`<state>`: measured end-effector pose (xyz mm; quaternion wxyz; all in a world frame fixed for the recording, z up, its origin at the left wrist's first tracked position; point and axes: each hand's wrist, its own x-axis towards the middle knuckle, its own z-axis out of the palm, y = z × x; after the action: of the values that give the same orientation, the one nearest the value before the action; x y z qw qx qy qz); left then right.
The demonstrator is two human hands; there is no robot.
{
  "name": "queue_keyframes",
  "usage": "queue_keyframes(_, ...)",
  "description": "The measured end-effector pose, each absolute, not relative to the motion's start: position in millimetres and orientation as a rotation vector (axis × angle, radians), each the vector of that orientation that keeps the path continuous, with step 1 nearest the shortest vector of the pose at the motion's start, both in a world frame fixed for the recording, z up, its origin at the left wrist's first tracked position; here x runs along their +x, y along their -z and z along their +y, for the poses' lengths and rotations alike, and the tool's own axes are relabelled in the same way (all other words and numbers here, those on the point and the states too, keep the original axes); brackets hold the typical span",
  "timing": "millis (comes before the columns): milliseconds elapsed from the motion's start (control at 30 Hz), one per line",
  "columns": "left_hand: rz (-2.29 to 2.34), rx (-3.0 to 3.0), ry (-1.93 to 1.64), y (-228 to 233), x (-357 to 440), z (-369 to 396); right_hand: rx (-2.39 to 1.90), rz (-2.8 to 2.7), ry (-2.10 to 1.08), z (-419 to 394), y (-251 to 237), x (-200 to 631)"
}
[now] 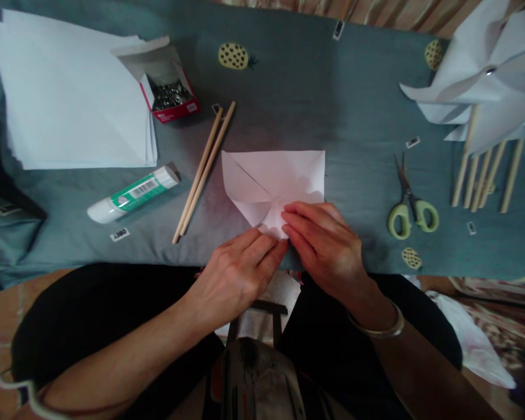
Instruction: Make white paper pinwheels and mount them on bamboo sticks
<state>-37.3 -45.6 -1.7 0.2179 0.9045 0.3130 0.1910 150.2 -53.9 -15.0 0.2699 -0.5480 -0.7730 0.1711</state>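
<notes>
A white sheet of paper lies near the table's front edge, with a diagonal cut at its upper left and its near-left part curled in toward the middle. Against its near edge, my left hand has its fingers closed on the paper. From the right, my right hand presses the folded part close to the centre, fingers together. My fingers hide the near corner and part of the fold. Two wooden sticks lie side by side left of the sheet.
At the left are a stack of white paper, an open red box of small metal pins and a glue stick. Green-handled scissors lie right, below finished paper pinwheels on sticks. A patterned grey-green cloth covers the table.
</notes>
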Motion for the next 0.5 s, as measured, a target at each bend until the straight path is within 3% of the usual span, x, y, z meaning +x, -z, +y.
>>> queue_keyframes(500,0.881,2.518,-0.515,0.2,-35.5,-44.3,-1.357,-2.260,-0.281,-53.8,13.8,151.0)
